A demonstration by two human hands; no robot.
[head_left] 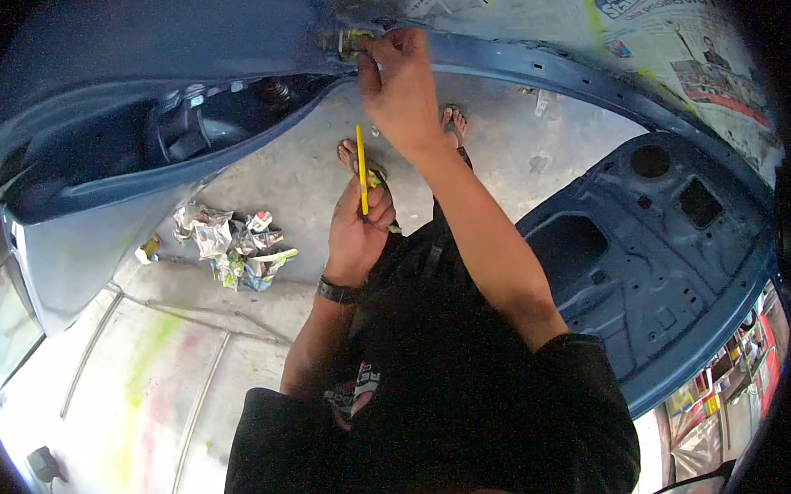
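Note:
My left hand (pixel 359 226) is closed around a thin, flat yellow piece (pixel 362 164), seen nearly edge-on in front of my body. A yellow-green smear (pixel 374 178) shows just beside it. Farther out, my right hand (pixel 400 81) is raised to the blue car body (pixel 224 41), its fingers bent together at the panel's edge. At those fingertips is a small, shiny yellow-green thing (pixel 347 42); whether it is a tool in my grip or a patch on the panel is blurred.
An open blue car door (pixel 654 233) stands at the right. Newspaper (pixel 671 45) masks the far right. Crumpled newspaper (pixel 234 242) lies on the concrete floor (pixel 515 142) at left. The body's cavity (pixel 210 122) with a lamp-like part opens at far left.

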